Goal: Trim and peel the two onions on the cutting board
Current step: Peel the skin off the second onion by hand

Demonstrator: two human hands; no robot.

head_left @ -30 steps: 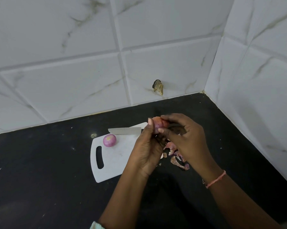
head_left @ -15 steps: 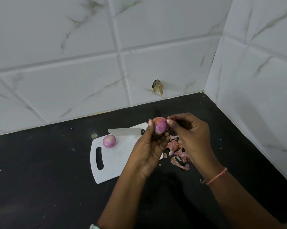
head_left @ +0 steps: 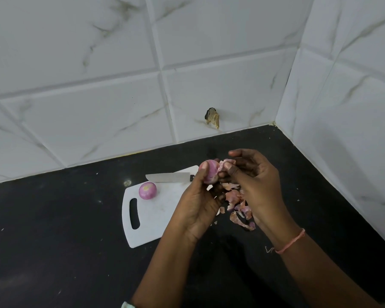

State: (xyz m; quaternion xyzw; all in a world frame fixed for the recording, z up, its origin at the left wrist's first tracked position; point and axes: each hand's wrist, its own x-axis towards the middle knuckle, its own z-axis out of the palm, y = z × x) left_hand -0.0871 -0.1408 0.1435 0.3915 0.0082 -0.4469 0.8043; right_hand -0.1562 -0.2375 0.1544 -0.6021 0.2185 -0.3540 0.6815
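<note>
Head camera, 1 view: looks forward and down, close above the black counter point(head_left: 54, 241) at a tiled wall corner point(head_left: 284, 103).

A smooth white plastic cutting board point(head_left: 156, 221) lies on a matt black countertop point(head_left: 54, 241) at centre frame. A knife point(head_left: 168, 177) with a dull grey metal blade rests on the board's far edge. Papery pink onion skins point(head_left: 238, 207) lie right of it. Glossy white marble-veined wall tiles point(head_left: 98, 85) fill the upper frame.
</note>
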